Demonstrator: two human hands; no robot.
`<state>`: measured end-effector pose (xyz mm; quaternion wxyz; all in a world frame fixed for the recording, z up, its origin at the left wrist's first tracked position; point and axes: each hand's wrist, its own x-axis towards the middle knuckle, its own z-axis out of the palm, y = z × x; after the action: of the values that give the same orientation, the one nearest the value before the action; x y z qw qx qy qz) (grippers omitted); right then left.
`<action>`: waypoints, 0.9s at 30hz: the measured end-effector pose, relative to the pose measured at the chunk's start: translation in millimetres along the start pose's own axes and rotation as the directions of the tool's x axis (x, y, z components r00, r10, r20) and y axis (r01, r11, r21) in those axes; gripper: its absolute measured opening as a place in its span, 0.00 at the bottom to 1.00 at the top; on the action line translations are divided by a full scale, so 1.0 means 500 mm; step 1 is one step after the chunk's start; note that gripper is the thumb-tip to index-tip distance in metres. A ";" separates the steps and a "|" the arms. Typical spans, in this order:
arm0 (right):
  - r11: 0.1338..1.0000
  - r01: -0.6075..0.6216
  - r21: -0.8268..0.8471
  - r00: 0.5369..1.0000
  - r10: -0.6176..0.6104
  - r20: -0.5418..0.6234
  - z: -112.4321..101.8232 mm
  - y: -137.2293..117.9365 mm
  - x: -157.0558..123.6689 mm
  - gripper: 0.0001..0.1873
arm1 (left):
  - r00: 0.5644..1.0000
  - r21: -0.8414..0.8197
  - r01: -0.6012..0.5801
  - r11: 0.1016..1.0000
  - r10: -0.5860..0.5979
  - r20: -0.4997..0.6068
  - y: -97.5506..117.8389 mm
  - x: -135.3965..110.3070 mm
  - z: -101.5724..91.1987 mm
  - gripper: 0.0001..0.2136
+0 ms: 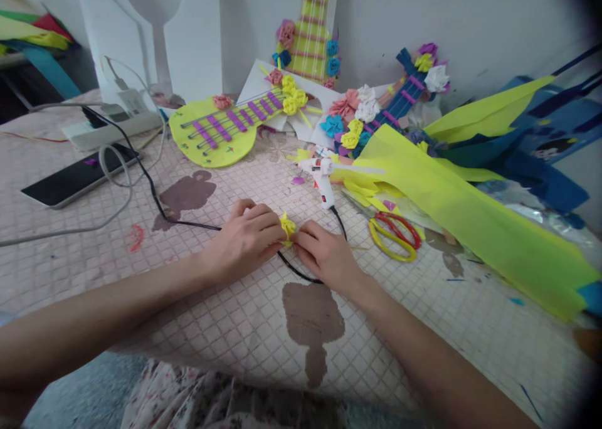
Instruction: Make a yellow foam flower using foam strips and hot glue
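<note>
My left hand (247,238) and my right hand (327,256) meet at the middle of the table, both pinching a small yellow foam flower (287,226) between their fingertips. The flower is rolled and sits just above the checked tablecloth (226,328). A black cable (155,194) runs under both hands. A white glue gun (322,177) stands just beyond my right hand.
Red and yellow scissors (395,233) lie right of my right hand. Yellow-green foam sheets (475,209) cover the right side. A yellow foam guitar (226,131) and flowered guitar pieces (371,112) lie behind. A phone (78,175) and power strip (113,125) are at left.
</note>
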<state>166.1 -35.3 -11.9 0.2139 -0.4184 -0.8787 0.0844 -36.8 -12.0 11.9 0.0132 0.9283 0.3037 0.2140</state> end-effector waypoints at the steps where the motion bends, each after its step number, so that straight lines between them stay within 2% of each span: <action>1: 1.000 0.000 -0.001 1.000 0.000 -0.001 0.000 0.000 0.000 0.13 | 1.000 0.005 -0.005 1.000 0.005 -0.005 0.000 0.000 0.000 0.07; 5: 1.000 -0.001 -0.006 1.000 0.001 -0.006 -0.001 -0.001 0.000 0.14 | 0.999 0.030 -0.026 0.999 0.027 -0.034 -0.001 -0.001 0.003 0.09; 14: 1.000 0.001 -0.025 1.000 -0.001 0.004 -0.001 -0.003 0.000 0.14 | 1.000 0.012 -0.016 1.000 0.016 0.000 -0.002 -0.002 0.004 0.08; 27: 1.000 0.003 -0.029 1.000 -0.003 -0.006 0.000 -0.002 -0.001 0.15 | 0.999 0.023 -0.023 0.999 0.024 -0.035 0.000 -0.002 0.004 0.09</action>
<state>165.4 -36.3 -11.7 0.2103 -0.4203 -0.8799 0.0701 -36.8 -12.1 9.4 -0.0052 0.9279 0.2954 0.2272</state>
